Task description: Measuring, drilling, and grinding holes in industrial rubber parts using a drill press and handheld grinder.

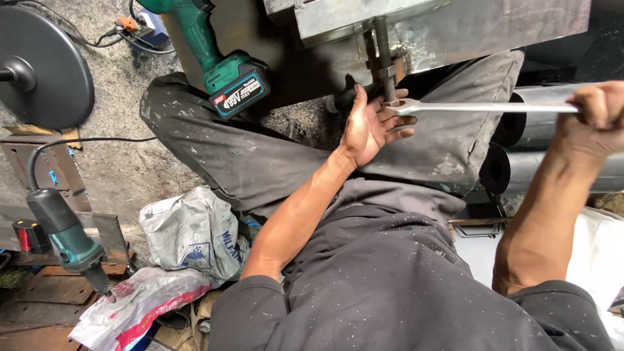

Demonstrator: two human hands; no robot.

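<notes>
Far left, a dark round disc stands on the gravel floor; below it a green corded grinder lies near crumpled plastic bags, set down within arm's reach of the seated person. Left of centre, a green cordless drill hangs with its battery end lowest, just above the person's grey trouser leg, likewise parked close at hand. At centre, a threaded bolt runs down from a grey metal plate; the left hand is raised to the bolt's lower end, palm toward the camera, fingers loosely curled and partly apart, cupping the head of the wrench, apparently to keep it seated on the nut; whether the fingertips press the nut itself cannot be told. The wrench lies level, its head on the bolt and its handle reaching right; the right hand, far right, is closed around the handle's end, a grip that gives the longest lever. Beyond the forearm, dark pipes lie stacked.
</notes>
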